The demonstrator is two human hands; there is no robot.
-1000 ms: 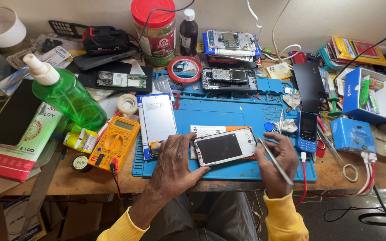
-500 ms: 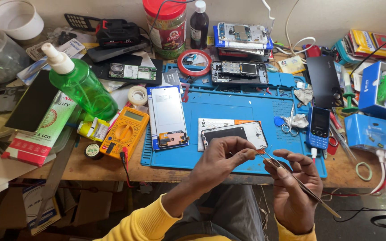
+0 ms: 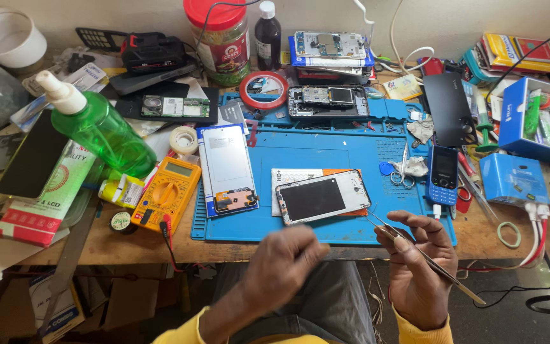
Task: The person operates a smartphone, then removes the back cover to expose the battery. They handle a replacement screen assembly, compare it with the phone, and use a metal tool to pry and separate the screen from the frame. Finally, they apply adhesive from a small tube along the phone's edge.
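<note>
My right hand [image 3: 418, 267] is off the front edge of the workbench, closed around metal tweezers [image 3: 426, 256] that point up-left toward the blue mat [image 3: 326, 153]. My left hand [image 3: 284, 261] is blurred, fingers curled, below the mat's front edge, and seems to hold nothing. A phone frame with a dark screen [image 3: 321, 196] lies on the mat just beyond both hands, resting on a white and orange card. Left of it lies a detached white phone back panel [image 3: 227, 169].
A yellow multimeter [image 3: 167, 191] and green spray bottle [image 3: 100, 130] stand left of the mat. An opened phone [image 3: 327, 100], red tape roll [image 3: 263, 89] and red-lidded jar [image 3: 218, 38] sit behind. Scissors [image 3: 402, 167], a blue keypad phone [image 3: 443, 173] and blue boxes [image 3: 529, 121] crowd the right.
My left hand let go of the phone frame and drew back off the mat toward me. My right hand with the tweezers also pulled back below the bench edge.
</note>
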